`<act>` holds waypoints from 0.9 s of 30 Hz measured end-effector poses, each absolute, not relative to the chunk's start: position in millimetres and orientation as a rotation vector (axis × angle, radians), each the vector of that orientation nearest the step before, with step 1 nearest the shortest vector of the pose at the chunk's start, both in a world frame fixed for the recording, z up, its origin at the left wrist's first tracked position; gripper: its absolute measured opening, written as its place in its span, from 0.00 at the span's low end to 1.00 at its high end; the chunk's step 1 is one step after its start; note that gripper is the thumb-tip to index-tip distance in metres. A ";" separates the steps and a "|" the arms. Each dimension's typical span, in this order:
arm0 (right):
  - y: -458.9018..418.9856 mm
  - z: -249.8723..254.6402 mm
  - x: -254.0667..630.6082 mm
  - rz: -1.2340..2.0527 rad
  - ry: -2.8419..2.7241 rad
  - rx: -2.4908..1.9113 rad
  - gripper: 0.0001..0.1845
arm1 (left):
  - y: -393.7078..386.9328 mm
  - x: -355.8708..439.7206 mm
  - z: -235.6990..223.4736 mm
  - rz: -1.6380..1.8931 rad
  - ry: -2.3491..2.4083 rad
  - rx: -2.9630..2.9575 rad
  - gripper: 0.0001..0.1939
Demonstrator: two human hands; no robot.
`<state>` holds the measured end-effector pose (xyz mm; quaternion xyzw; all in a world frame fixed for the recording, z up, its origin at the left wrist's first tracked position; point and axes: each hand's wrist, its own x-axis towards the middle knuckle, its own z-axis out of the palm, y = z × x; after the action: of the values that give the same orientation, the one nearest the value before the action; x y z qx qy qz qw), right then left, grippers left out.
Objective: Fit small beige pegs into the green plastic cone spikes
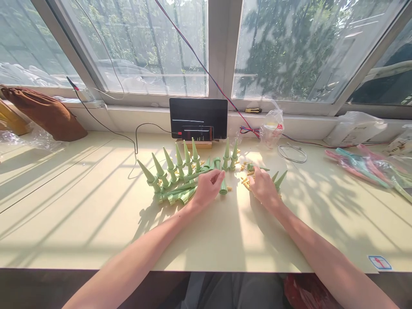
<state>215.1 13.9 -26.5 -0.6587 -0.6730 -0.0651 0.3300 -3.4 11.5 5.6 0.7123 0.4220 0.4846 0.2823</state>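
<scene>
My left hand point(210, 185) is closed over the middle of the table, its fingertips pressed together; what they pinch is too small to make out. Right beside those fingertips is a green plastic tube point(223, 188). To the left, a row of pointed green plastic spikes point(170, 162) stands upright, with several long green pieces point(180, 192) lying in front. My right hand point(263, 186) reaches into a pile of small orange-yellow pieces point(246, 182), fingers bent together with their grip hidden. Two more upright spikes point(234, 158) stand between the hands, and other green spikes point(281, 180) lean beside my right hand.
A dark tablet point(198, 112) with a phone point(200, 133) before it stands at the back. Cables point(120, 130) run across the table and sill. At right are a coiled wire point(292, 153) and pink and teal plastic items point(362, 165); a brown bag point(45, 113) lies left.
</scene>
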 end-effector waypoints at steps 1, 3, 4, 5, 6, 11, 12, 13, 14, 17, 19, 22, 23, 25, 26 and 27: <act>14.0 -28.2 215.4 -0.174 -1.758 -1.718 0.17 | 11.6 -3.4 5.1 1.292 1.129 1.915 0.20; 13.5 -28.7 215.1 -0.161 -1.755 -1.728 0.15 | 11.7 -3.5 4.4 1.284 1.129 1.921 0.19; 13.1 -27.9 214.8 -0.145 -1.753 -1.741 0.15 | 11.8 -3.6 4.1 1.282 1.129 1.922 0.19; 12.7 -26.7 214.3 -0.126 -1.752 -1.753 0.14 | 11.8 -3.6 3.9 1.281 1.129 1.922 0.19; 12.4 -25.4 213.9 -0.105 -1.752 -1.761 0.14 | 11.7 -3.6 3.8 1.280 1.129 1.923 0.19; 12.1 -22.9 212.2 -0.049 -1.785 -1.719 0.14 | 11.4 -3.3 3.7 1.281 1.127 1.944 0.21; 12.1 -22.9 211.8 -0.041 -1.798 -1.702 0.15 | 11.3 -3.3 3.8 1.280 1.128 1.946 0.21; 11.9 -22.6 211.3 -0.026 -1.809 -1.687 0.16 | 11.2 -3.3 3.9 1.278 1.129 1.946 0.21; 11.6 -22.1 210.7 -0.003 -1.820 -1.675 0.16 | 11.1 -3.4 4.0 1.275 1.130 1.945 0.21; 10.5 -18.4 208.5 0.094 -1.833 -1.658 0.14 | 11.0 -3.5 4.3 1.268 1.129 1.944 0.20; 9.7 -15.6 207.2 0.146 -1.840 -1.648 0.13 | 10.8 -3.6 4.4 1.265 1.130 1.948 0.21; 9.5 -13.3 206.5 0.183 -1.866 -1.625 0.13 | 10.5 -3.8 4.4 1.263 1.138 1.957 0.21; 9.6 -13.2 206.7 0.191 -1.877 -1.616 0.14 | 10.4 -3.8 4.4 1.261 1.139 1.959 0.21; 10.0 -13.6 207.3 0.202 -1.888 -1.598 0.14 | 10.2 -3.8 4.1 1.257 1.139 1.962 0.21; 10.2 -13.8 207.7 0.206 -1.891 -1.589 0.14 | 10.1 -3.8 3.9 1.253 1.140 1.963 0.21; 10.3 -13.9 208.1 0.209 -1.893 -1.584 0.14 | 10.1 -3.7 3.8 1.250 1.140 1.964 0.21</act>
<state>208.1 10.3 -13.9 -0.6044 -0.7225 0.0796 0.3262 -3.7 10.1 3.8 0.7292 0.4234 0.4641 0.2714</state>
